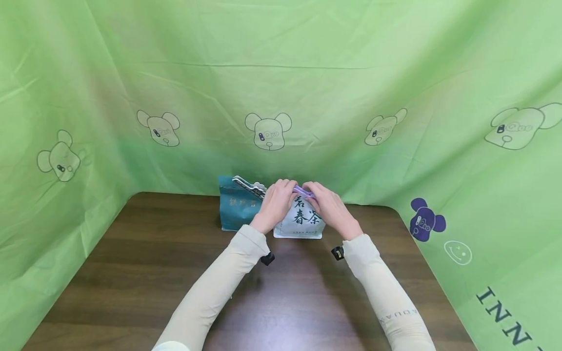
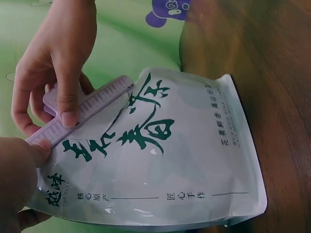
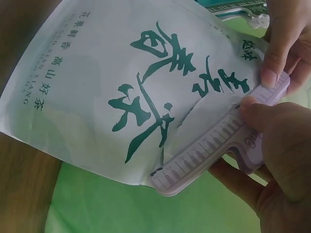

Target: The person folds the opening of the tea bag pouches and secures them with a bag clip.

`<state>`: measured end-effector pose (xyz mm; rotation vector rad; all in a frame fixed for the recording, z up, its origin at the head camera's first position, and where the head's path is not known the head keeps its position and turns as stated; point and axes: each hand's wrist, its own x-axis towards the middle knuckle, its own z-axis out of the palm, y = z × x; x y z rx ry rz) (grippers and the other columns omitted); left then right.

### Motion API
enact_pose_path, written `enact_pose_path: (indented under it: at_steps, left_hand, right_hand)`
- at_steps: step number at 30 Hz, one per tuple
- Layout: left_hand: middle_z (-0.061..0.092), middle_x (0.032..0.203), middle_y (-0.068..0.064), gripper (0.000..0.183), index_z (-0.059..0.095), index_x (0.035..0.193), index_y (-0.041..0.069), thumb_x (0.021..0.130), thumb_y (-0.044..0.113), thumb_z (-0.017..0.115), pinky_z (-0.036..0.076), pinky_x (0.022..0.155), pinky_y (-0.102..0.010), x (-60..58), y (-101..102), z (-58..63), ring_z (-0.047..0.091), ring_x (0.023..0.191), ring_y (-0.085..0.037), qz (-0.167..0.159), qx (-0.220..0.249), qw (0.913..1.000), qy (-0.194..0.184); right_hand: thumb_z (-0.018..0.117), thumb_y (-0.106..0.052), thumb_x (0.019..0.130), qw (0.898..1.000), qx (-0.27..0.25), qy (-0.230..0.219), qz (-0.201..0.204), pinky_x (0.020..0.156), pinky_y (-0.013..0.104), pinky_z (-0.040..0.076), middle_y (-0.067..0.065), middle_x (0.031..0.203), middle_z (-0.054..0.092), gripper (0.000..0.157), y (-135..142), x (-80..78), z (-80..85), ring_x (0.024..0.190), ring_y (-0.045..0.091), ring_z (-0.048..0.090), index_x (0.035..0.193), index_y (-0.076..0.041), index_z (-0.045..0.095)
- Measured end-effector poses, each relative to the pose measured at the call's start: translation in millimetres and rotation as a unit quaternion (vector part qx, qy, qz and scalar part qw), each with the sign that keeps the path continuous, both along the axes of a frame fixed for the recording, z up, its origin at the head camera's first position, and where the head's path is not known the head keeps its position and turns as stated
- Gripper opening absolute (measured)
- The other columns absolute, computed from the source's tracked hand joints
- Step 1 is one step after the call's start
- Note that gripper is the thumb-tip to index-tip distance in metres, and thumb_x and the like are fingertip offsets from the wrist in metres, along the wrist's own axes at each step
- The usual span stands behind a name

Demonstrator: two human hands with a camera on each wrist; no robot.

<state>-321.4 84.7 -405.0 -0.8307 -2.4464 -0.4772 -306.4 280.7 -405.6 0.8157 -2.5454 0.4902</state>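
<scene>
A white tea bag [image 1: 298, 225] with green lettering stands upright at the back of the table, its top folded down at a slant. A pale purple bag clip [image 3: 194, 158] lies across that folded top. My right hand [image 1: 331, 208] pinches the clip at its raised handle, thumb on the front bar and fingers behind. At the other end of the clip, my left hand [image 1: 275, 202] pinches the bar and the bag's top corner with its thumb in front. In the head view, the hands partly cover the clip.
Just left of the white bag stands a teal bag [image 1: 237, 212], partly behind my left hand. A black-and-white patterned clip [image 1: 249, 186] sits slanted at its top. A green printed curtain [image 1: 325, 87] hangs close behind the brown wooden table [image 1: 175, 273].
</scene>
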Motion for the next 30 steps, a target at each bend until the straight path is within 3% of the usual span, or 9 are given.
enact_pose_path:
  at_steps: [17,20,24,30]
  left_hand:
    - [0.071,0.105,-0.007,0.026,0.066,0.122,0.007,0.102,0.023,0.063,0.053,0.083,-0.035,-4.5,-9,-6.3,0.064,0.096,-0.024,0.003,-0.01,0.9996,0.027]
    - [0.07,0.108,-0.008,0.031,0.064,0.127,0.009,0.102,0.026,0.063,0.051,0.087,-0.038,-5.0,-15,-3.1,0.064,0.1,-0.025,0.003,-0.024,0.9993,0.03]
    - [0.067,0.124,-0.012,0.042,0.06,0.138,0.009,0.101,0.03,0.064,0.045,0.101,-0.044,-2.7,-31,7.6,0.061,0.117,-0.029,0.0,-0.02,0.9994,0.027]
    - [0.058,0.14,-0.018,0.051,0.051,0.144,0.003,0.101,0.027,0.062,0.037,0.114,-0.048,-7.6,-75,24.5,0.051,0.133,-0.033,0.002,0.052,0.9967,0.063]
  right_hand:
    - [0.065,-0.008,0.099,1.0,-0.017,-0.018,-0.001,0.071,0.044,0.055,0.006,0.108,0.064,0.026,-4,-9.4,-5.8,0.087,0.025,0.064,0.124,-0.013,0.058]
    - [0.067,-0.008,0.098,0.999,-0.031,-0.026,0.0,0.078,0.047,0.056,0.009,0.114,0.064,0.031,-3,-10.8,-4.3,0.094,0.027,0.065,0.127,-0.011,0.058]
    - [0.067,-0.011,0.098,0.996,-0.077,-0.045,0.006,0.097,0.052,0.051,0.019,0.126,0.063,0.043,5,-11.1,-4.0,0.109,0.034,0.064,0.138,-0.003,0.055]
    - [0.06,-0.017,0.103,0.993,-0.114,-0.02,-0.034,0.117,0.061,0.028,0.026,0.145,0.052,0.049,30,-11.6,-8.7,0.136,0.044,0.047,0.147,0.001,0.047]
